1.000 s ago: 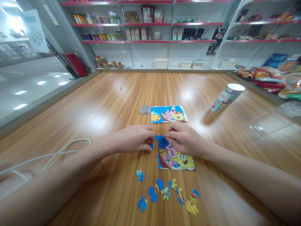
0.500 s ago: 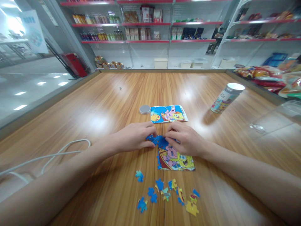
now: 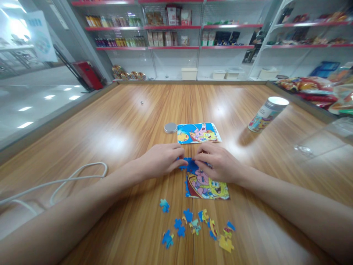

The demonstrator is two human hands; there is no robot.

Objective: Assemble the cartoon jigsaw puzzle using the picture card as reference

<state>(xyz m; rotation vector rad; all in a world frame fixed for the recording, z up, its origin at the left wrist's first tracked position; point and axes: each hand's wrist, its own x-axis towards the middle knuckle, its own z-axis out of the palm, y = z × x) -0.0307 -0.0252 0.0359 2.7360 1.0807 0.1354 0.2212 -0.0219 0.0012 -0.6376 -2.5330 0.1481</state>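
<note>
A partly joined jigsaw puzzle [image 3: 202, 184] with cartoon figures in a boat lies flat on the table. My left hand [image 3: 167, 158] is at its upper left corner, thumb and fingers closed about a blue puzzle piece [image 3: 182, 166] by the edge; the fingers hide part of it. With curled fingers, my right hand [image 3: 215, 162] presses on the top of the joined puzzle and covers its upper right part. Several loose puzzle pieces [image 3: 181, 231] in blue and yellow are scattered nearer to me. Beyond my hands lies a picture card [image 3: 198, 133] with the same cartoon scene.
A round metal lid [image 3: 170, 127] sits left of the card. On the right stands a cartoon-printed cylindrical tin [image 3: 266, 115]. A white cable [image 3: 79, 179] loops on the left of the table [image 3: 132, 121]. Snack bags [image 3: 311, 90] are at the far right, and stocked shelves [image 3: 172, 27] stand behind.
My left thumb has moved right and up, closing toward the fingers at the puzzle's edge, and now hides more of the blue pieces. My right hand has stayed nearly still.
</note>
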